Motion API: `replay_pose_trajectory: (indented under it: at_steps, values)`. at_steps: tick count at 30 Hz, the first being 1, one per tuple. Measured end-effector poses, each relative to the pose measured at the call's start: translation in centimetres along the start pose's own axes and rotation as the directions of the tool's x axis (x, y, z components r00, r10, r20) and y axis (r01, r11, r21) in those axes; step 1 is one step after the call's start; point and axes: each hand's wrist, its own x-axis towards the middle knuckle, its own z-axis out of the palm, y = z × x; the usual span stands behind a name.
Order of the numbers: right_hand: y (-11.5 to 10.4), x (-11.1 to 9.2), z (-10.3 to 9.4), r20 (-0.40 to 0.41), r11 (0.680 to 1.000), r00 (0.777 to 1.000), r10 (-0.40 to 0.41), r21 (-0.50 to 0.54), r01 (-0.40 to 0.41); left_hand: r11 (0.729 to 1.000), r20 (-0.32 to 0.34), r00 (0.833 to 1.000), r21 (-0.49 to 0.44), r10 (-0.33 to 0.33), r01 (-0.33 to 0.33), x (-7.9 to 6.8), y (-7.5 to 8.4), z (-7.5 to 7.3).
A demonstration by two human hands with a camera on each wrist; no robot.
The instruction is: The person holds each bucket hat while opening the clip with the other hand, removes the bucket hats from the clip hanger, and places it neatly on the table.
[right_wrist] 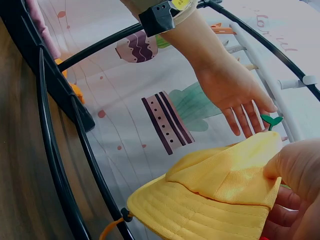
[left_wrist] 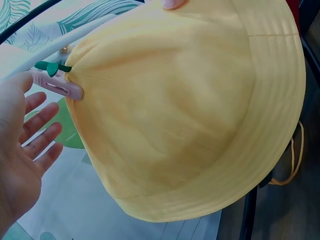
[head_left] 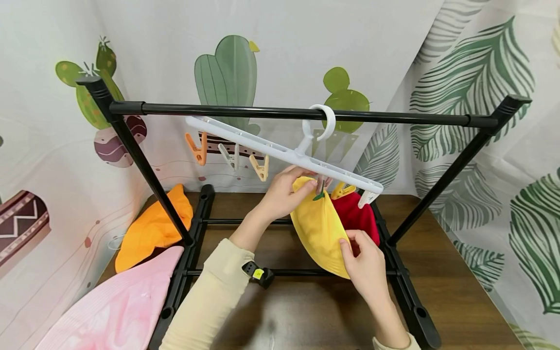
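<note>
A yellow bucket hat (head_left: pixel 318 233) with a green sprout (left_wrist: pixel 51 68) on its crown hangs from a pink clothespin (left_wrist: pixel 59 86) on the white clip hanger (head_left: pixel 258 146). Beside that clothespin is my left hand (head_left: pixel 285 194), its fingers spread and loose, the thumb close to the pin's end. My right hand (head_left: pixel 366 260) pinches the hat's brim between thumb and fingers. Behind the yellow hat, a red hat (head_left: pixel 356 214) hangs below a yellow clothespin (head_left: pixel 342 190); much of it is hidden. The hanger tilts down to the right.
The hanger's hook loops over the black rack bar (head_left: pixel 245 112). Orange (head_left: pixel 200 149), white (head_left: pixel 229 156) and cream (head_left: pixel 260 168) clothespins dangle on its left half. An orange hat (head_left: pixel 153 228) and a pink hat (head_left: pixel 118 301) lie at the left on the wooden table (head_left: pixel 455 291).
</note>
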Motion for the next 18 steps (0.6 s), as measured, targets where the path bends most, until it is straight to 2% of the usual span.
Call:
replay_pose_trajectory:
  at_steps: [10,18]
  values:
    - [0.6,0.2,-0.5,-0.014,1.0,1.0,-0.005,-0.016,0.005,0.997,0.077,0.996,-0.067,0.048,-0.043,1.2,0.2,0.7]
    - [0.7,0.3,-0.6,0.001,1.0,1.0,0.0,-0.009,0.0,0.992,0.141,0.99,-0.124,0.023,-0.006,2.0,0.8,0.7]
